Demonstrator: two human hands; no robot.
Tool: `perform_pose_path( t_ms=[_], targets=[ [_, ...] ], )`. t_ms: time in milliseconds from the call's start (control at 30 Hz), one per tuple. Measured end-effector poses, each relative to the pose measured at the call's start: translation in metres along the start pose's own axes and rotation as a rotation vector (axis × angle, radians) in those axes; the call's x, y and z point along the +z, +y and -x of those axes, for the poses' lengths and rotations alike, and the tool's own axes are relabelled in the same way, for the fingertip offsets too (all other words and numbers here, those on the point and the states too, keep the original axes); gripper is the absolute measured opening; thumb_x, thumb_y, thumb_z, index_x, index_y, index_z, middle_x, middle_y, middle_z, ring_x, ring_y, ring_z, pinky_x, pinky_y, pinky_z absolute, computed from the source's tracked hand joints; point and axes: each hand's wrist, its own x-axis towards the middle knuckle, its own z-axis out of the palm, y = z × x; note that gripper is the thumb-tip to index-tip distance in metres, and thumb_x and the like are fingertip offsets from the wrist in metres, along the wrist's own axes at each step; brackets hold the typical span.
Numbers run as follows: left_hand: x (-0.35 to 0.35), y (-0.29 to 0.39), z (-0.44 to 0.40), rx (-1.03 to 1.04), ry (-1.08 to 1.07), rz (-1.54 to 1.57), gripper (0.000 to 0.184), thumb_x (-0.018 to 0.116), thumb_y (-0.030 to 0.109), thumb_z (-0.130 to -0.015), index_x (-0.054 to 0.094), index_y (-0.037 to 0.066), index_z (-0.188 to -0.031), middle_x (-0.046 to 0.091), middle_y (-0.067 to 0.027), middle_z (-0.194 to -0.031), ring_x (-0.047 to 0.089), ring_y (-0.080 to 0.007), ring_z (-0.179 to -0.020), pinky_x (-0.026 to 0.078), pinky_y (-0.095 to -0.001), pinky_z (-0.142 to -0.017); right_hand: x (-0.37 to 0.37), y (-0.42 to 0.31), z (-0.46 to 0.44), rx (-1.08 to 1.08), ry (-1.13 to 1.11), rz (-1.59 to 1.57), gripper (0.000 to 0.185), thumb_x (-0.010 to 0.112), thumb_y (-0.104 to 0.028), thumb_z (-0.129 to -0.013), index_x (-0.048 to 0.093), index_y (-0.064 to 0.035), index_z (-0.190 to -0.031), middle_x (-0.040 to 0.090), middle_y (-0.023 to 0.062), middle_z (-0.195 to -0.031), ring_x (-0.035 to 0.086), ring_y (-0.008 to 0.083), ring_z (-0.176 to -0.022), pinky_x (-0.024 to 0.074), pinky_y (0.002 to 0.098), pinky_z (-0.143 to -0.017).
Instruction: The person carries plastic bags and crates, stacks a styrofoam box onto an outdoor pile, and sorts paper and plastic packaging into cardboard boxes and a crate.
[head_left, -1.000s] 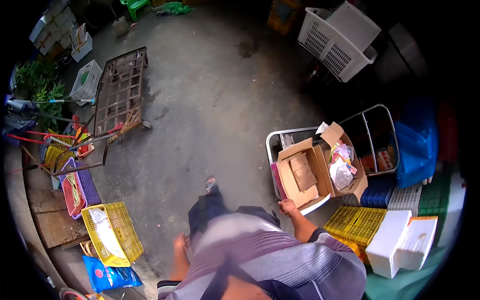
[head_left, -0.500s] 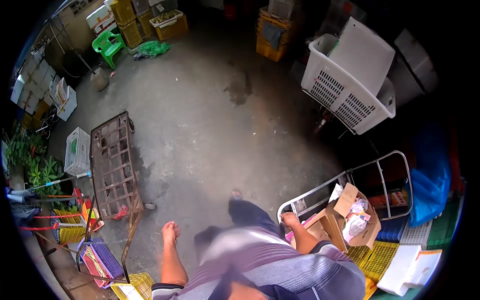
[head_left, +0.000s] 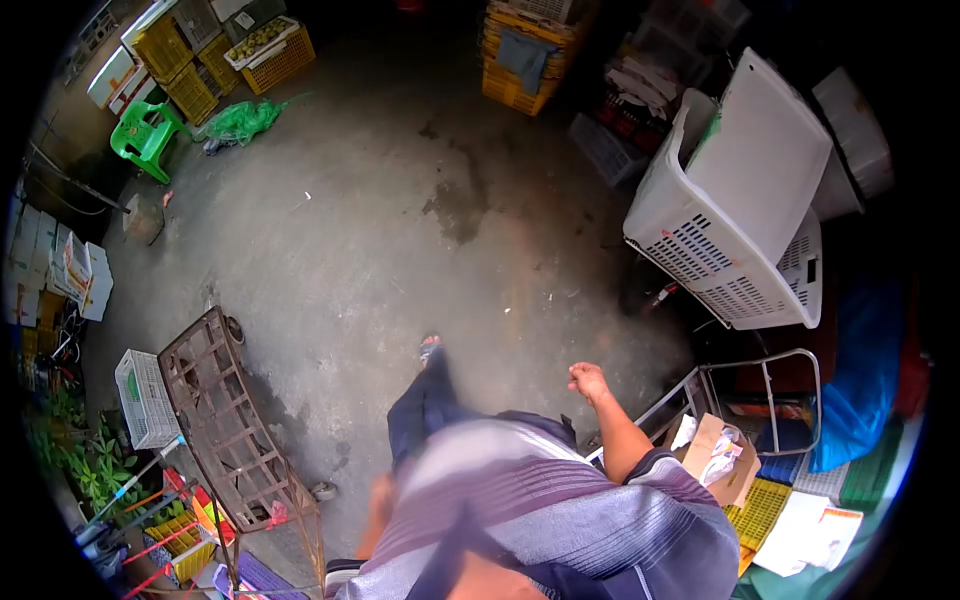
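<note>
My right hand [head_left: 588,381] is raised over the concrete floor, its fingers curled in and nothing visible in them. Beside that forearm are the metal-framed trolley [head_left: 768,400] and an open cardboard box [head_left: 722,460] with paper and plastic in it. Low at my left side, my left hand [head_left: 381,497] is smeared by motion against my striped shirt, so its fingers cannot be made out. One sandalled foot [head_left: 429,348] shows ahead of my dark trousers.
A rusty flat cart [head_left: 225,420] stands at left beside a white crate [head_left: 147,398]. At right is a large white basket [head_left: 715,262] holding a white box. A green chair [head_left: 145,135], green netting [head_left: 240,122] and stacked yellow crates [head_left: 525,60] lie farther off.
The surroundings have shifted down and outward as I walk forward. My right hand has moved away from the trolley and boxes. My left hand has swung back towards my body and blurred.
</note>
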Motion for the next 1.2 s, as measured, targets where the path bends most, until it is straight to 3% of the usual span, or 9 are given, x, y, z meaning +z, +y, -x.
perform_pose_path(
  t_ms=[400, 567, 633, 700, 867, 967, 1000, 1133, 1200],
  targets=[
    [0.142, 0.568, -0.045, 0.480, -0.056, 0.039, 0.047, 0.053, 0.033, -0.099, 0.045, 0.009, -0.139, 0.063, -0.0124, -0.122, 0.065, -0.0265, -0.098, 0.051, -0.0422, -0.077, 0.035, -0.090, -0.132, 0.212, 0.071, 0.013, 0.030, 0.067, -0.025, -0.090, 0.066, -0.0025, -0.110, 0.070, 0.0092, -0.089, 0.068, 0.0218, -0.067, 0.0456, 0.0295, -0.046],
    [0.227, 0.622, -0.061, 0.376, -0.099, -0.114, 0.036, 0.057, 0.030, -0.097, 0.052, 0.012, -0.127, 0.067, -0.0095, -0.106, 0.067, -0.0290, -0.090, 0.052, -0.0454, -0.072, 0.042, -0.204, -0.217, 0.233, 0.186, -0.160, 0.027, 0.066, -0.024, -0.089, 0.068, -0.0034, -0.106, 0.069, 0.0086, -0.084, 0.068, 0.0217, -0.066, 0.0475, 0.0297, -0.047],
    [0.256, 0.623, -0.049, 0.259, -0.118, -0.227, 0.030, 0.059, 0.030, -0.097, 0.054, 0.013, -0.121, 0.066, -0.0079, -0.098, 0.068, -0.0305, -0.083, 0.053, -0.0461, -0.067, 0.032, -0.195, -0.271, -0.068, 0.069, 0.182, 0.022, 0.065, -0.020, -0.087, 0.070, -0.0046, -0.102, 0.068, 0.0086, -0.081, 0.066, 0.0218, -0.063, 0.0517, 0.0319, -0.052],
    [0.280, 0.627, -0.047, 0.218, -0.139, -0.292, 0.027, 0.059, 0.032, -0.097, 0.055, 0.014, -0.117, 0.066, -0.0065, -0.095, 0.067, -0.0293, -0.083, 0.051, -0.0451, -0.068, 0.017, -0.261, -0.319, 0.126, 0.206, -0.258, 0.019, 0.064, -0.016, -0.087, 0.069, -0.0036, -0.101, 0.067, 0.0086, -0.081, 0.066, 0.0220, -0.064, 0.0542, 0.0327, -0.056],
    [0.289, 0.622, -0.169, 0.641, -0.162, -0.803, 0.043, 0.050, 0.036, -0.099, 0.070, 0.000, -0.114, 0.071, -0.0181, -0.106, 0.067, -0.0293, -0.092, 0.052, -0.0358, -0.084, -0.031, -0.370, -0.375, -0.114, 0.160, -0.618, 0.027, 0.064, -0.016, -0.088, 0.065, 0.0008, -0.109, 0.066, 0.0099, -0.085, 0.067, 0.0219, -0.068, 0.0563, 0.0332, -0.062],
    [0.360, 0.718, -0.101, 0.616, -0.136, -1.167, 0.041, 0.050, 0.034, -0.099, 0.070, -0.001, -0.109, 0.071, -0.0193, -0.103, 0.067, -0.0297, -0.093, 0.052, -0.0365, -0.084, -0.044, -0.411, -0.405, -0.063, 0.265, -0.611, 0.033, 0.066, -0.020, -0.087, 0.063, 0.0017, -0.112, 0.065, 0.0108, -0.087, 0.067, 0.0225, -0.069, 0.0563, 0.0339, -0.063],
    [0.402, 0.765, -0.062, 0.789, -0.267, -1.613, 0.038, 0.051, 0.031, -0.100, 0.066, 0.001, -0.117, 0.069, -0.0202, -0.112, 0.067, -0.0331, -0.096, 0.053, -0.0424, -0.082, -0.045, -0.415, -0.417, -0.010, 0.286, -0.608, 0.034, 0.067, -0.021, -0.087, 0.063, 0.0017, -0.112, 0.065, 0.0109, -0.088, 0.067, 0.0227, -0.069, 0.0563, 0.0341, -0.063],
    [0.502, 0.875, -0.109, 0.177, -0.241, -0.477, 0.047, 0.051, 0.032, -0.100, 0.047, 0.008, -0.140, 0.062, -0.0201, -0.123, 0.065, -0.0367, -0.096, 0.055, -0.0511, -0.074, -0.041, -0.401, -0.460, 0.242, 0.282, -0.427, 0.021, 0.065, -0.020, -0.088, 0.063, -0.0008, -0.096, 0.064, 0.0101, -0.081, 0.065, 0.0222, -0.064, 0.0485, 0.0368, -0.050],
    [0.546, 0.935, -0.136, 0.191, -0.233, -0.421, 0.051, 0.051, 0.034, -0.099, 0.044, 0.007, -0.142, 0.059, -0.0205, -0.128, 0.064, -0.0379, -0.101, 0.054, -0.0516, -0.077, -0.034, -0.350, -0.486, 0.300, 0.262, -0.215, 0.017, 0.063, -0.019, -0.089, 0.062, -0.0024, -0.090, 0.063, 0.0093, -0.077, 0.064, 0.0216, -0.061, 0.0432, 0.0368, -0.045]
  ],
)
